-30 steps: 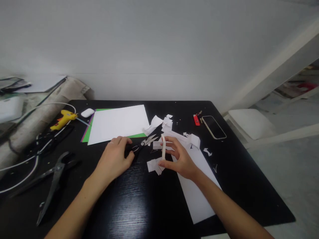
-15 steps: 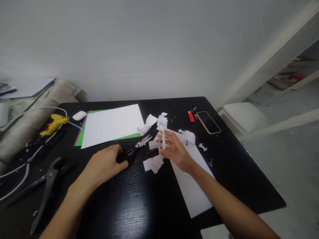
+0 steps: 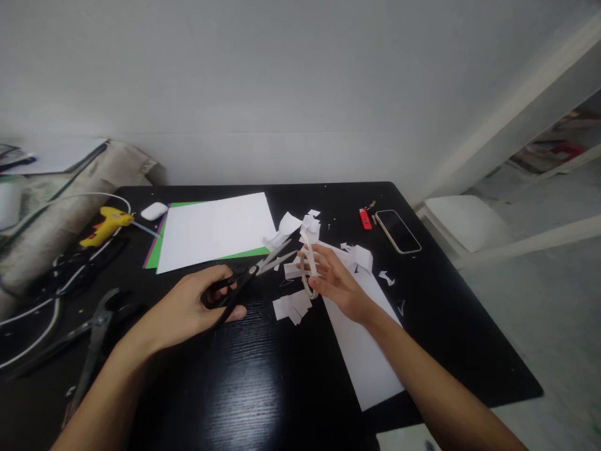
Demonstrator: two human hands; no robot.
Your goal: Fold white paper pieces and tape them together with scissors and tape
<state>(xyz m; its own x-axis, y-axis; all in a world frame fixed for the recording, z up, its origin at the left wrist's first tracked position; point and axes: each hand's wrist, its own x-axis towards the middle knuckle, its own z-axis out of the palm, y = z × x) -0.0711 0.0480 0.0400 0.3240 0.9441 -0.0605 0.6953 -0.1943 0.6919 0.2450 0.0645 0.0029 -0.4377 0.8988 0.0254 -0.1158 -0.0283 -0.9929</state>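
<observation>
My left hand [image 3: 201, 304] is closed around the handles of black-handled scissors [image 3: 253, 270], whose blades stand apart and point right. Thumb and fingers sit in the handle loops. Between the fingers of my right hand [image 3: 338, 282] is a thin white paper ring [image 3: 310, 269]. The blade tips are close to this ring; whether they touch it I cannot tell. Under my right hand lies a long white paper sheet [image 3: 364, 351]. Small white paper scraps [image 3: 292, 307] lie just left of the ring, and a folded white paper piece [image 3: 360, 258] is beyond my right hand.
White sheets [image 3: 216, 232] lie over a green sheet at the back left. A yellow glue gun [image 3: 107, 225] and large pliers [image 3: 98, 326] are on the left with cables. A red lighter [image 3: 365, 218] and a phone [image 3: 398, 232] lie at the back right of the black table [image 3: 446, 332].
My left hand has lifted the scissors off the table and the blades have opened. The paper ring has tilted in my right hand. The view has shifted slightly.
</observation>
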